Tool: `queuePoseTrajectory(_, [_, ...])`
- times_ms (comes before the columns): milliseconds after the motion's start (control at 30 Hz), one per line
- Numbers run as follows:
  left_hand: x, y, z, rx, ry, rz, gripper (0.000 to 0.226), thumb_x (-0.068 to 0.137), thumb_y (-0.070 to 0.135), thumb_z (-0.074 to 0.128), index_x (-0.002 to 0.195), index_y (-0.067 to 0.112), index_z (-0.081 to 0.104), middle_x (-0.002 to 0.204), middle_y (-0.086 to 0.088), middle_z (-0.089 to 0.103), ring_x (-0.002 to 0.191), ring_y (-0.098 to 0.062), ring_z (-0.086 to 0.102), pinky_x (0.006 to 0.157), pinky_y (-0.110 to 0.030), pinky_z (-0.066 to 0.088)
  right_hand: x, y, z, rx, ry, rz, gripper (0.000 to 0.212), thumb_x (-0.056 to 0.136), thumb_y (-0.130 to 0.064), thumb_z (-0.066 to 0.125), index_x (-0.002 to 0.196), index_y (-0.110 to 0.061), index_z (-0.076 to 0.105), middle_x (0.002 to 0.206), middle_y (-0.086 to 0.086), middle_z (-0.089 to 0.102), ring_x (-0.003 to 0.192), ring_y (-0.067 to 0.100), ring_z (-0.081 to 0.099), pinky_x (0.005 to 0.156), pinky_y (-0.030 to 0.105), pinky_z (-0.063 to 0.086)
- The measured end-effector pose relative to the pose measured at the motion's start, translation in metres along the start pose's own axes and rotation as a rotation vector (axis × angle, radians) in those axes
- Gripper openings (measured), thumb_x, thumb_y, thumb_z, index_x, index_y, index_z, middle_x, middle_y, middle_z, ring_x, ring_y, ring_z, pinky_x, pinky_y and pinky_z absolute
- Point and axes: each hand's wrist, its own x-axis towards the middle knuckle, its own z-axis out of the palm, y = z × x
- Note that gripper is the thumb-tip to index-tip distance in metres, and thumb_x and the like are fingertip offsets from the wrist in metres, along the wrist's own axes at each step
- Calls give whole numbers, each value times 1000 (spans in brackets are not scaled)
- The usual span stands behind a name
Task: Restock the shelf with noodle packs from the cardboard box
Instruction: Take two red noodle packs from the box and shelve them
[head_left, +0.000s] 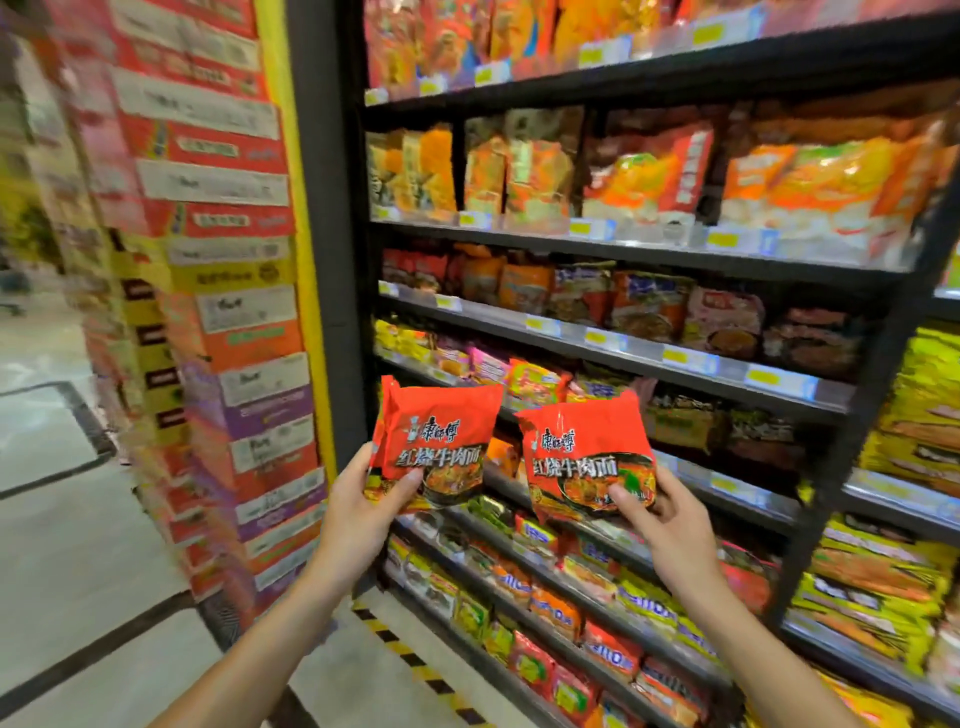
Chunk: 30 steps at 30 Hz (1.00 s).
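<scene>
My left hand (363, 512) grips red noodle packs (436, 441) by their lower edge; a second pack's edge shows behind the front one. My right hand (670, 525) holds another red noodle pack (582, 457) the same way, thumb on its front. Both are raised in front of the black shelf unit (623, 353), level with its middle rows, which are full of assorted noodle packs. The cardboard box is out of view.
A tall stack of red, orange and purple cartons (228, 312) rises to the left of the shelf's black post (332, 234). Tiled floor (78, 545) lies lower left, with yellow-black hazard tape (410, 660) along the shelf base. A second shelf bay with yellow packs (914, 415) stands right.
</scene>
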Motion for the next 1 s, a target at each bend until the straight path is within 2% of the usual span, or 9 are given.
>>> queuePoseTrajectory(133, [22, -9, -71, -27, 66, -5, 30, 90, 20, 71, 117, 29, 63, 108, 11, 73, 100, -1, 67, 81, -14, 52, 16, -11, 71, 52, 9, 10, 81, 73, -56, 82, 139, -18, 54, 130, 1, 67, 120, 19, 63, 104, 47, 50])
queuePoseTrajectory(233, [34, -17, -111, -5, 114, -3, 32, 90, 24, 71, 120, 29, 62, 110, 11, 72, 101, 1, 66, 82, -18, 52, 26, -11, 111, 83, -9, 15, 74, 75, -49, 80, 137, -18, 56, 126, 0, 69, 116, 17, 65, 102, 50, 50])
queuePoseTrajectory(433, [56, -30, -151, 1, 138, -12, 34, 91, 28, 69, 124, 30, 60, 111, 14, 71, 99, 5, 65, 74, -10, 50, 44, -3, 153, 119, 2, 34, 95, 64, -71, 79, 144, -30, 47, 145, -1, 55, 131, 21, 54, 107, 55, 45])
queuePoseTrajectory(600, [84, -50, -159, -10, 128, -32, 33, 92, 30, 68, 124, 33, 59, 112, 15, 70, 99, 8, 64, 71, -5, 49, 59, -26, 181, 193, 15, 33, 80, 83, -40, 76, 151, -15, 40, 144, -8, 50, 125, 5, 48, 111, 47, 42])
queuePoseTrajectory(700, [113, -67, -157, -8, 119, -39, 38, 92, 28, 69, 128, 30, 58, 114, 13, 70, 100, 7, 64, 73, -5, 49, 73, -39, 200, 167, 29, 12, 56, 93, -18, 67, 142, -2, 46, 96, -22, 56, 78, -13, 57, 96, 33, 43])
queuePoseTrajectory(733, [124, -73, -156, -11, 114, -41, 39, 92, 29, 69, 129, 30, 58, 114, 13, 70, 100, 6, 64, 75, -7, 50, 87, -27, 202, 146, 22, 11, 55, 94, -17, 66, 142, -1, 46, 96, -20, 57, 79, -13, 59, 97, 34, 42])
queuePoseTrajectory(833, [160, -91, -151, -1, 97, -36, 38, 91, 31, 69, 128, 33, 58, 113, 15, 71, 103, 3, 65, 86, -19, 52, 131, 5, 213, 125, -26, -25, 82, 86, -42, 73, 152, -13, 36, 150, 0, 48, 135, 15, 48, 113, 39, 37])
queuePoseTrajectory(933, [206, -113, -145, 15, 85, -25, 36, 90, 31, 70, 125, 34, 60, 112, 17, 72, 105, -1, 66, 89, -26, 53, 177, 31, 228, 147, 10, -47, 84, 81, -49, 75, 151, -17, 40, 156, -1, 41, 143, 21, 38, 114, 36, 33])
queuePoseTrajectory(1000, [244, -126, -137, 30, 82, -14, 38, 89, 31, 72, 126, 31, 61, 114, 13, 72, 108, -6, 66, 92, -31, 52, 212, 46, 239, 188, 8, -55, 79, 80, -50, 77, 146, -18, 47, 147, 0, 54, 135, 19, 50, 110, 40, 42])
